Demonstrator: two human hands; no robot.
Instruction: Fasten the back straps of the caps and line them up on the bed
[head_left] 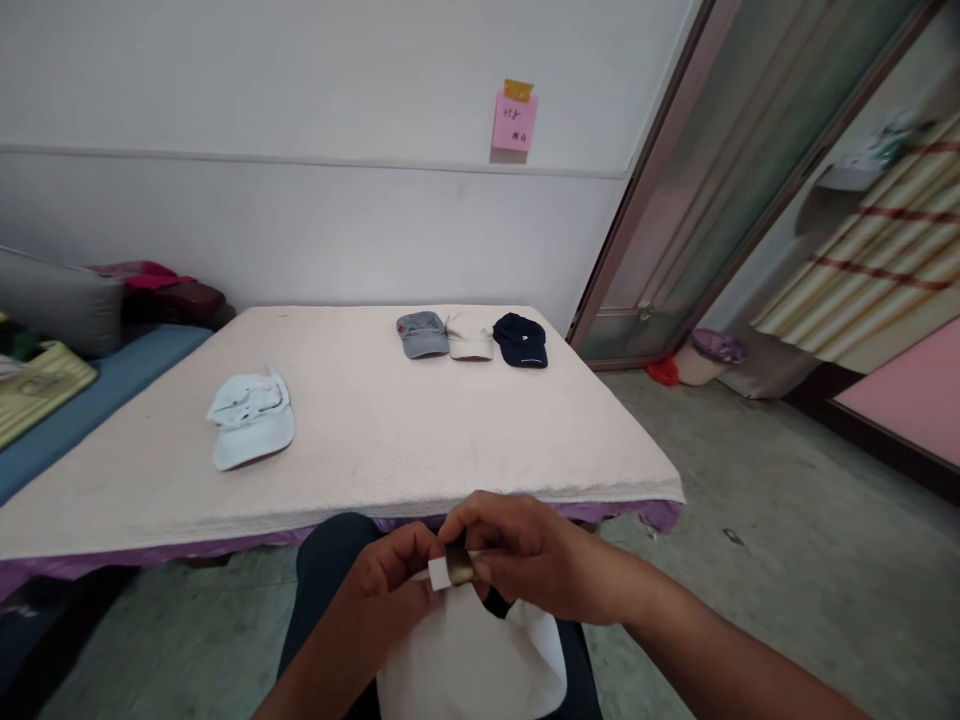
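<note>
Head camera showed a plain white wall [337, 230] filling the far side, and before it a broad, flat surface spread with a pale, finely textured cloth [450, 430], whose near edge let a purple underlayer [660, 515] show. Grey, worn-looking floor [720, 480] ran along the right, where a framed, cloudy glass door [675, 200] stood far off and a cream curtain [877, 250] with red stripes hung nearer. A plump grey cushion [60, 305] sat at the far left. On dark trousers [322, 580] at the near middle lay a pale cap [472, 660], smooth and rounded. Above it, the right hand [536, 560] held a brassy clasp [460, 566] in a narrow pinch, while the left hand [390, 575] closed its fingertips on a short white strap [439, 573] just beside it. Left on the cloth rested a whitish cap [253, 420], its crown crumpled and brim curved. Smaller in view, a grey cap [421, 336], a cream cap [471, 338] and a navy cap [519, 341] sat in a far row. A square pink note [514, 122] was taped to the wall.
</note>
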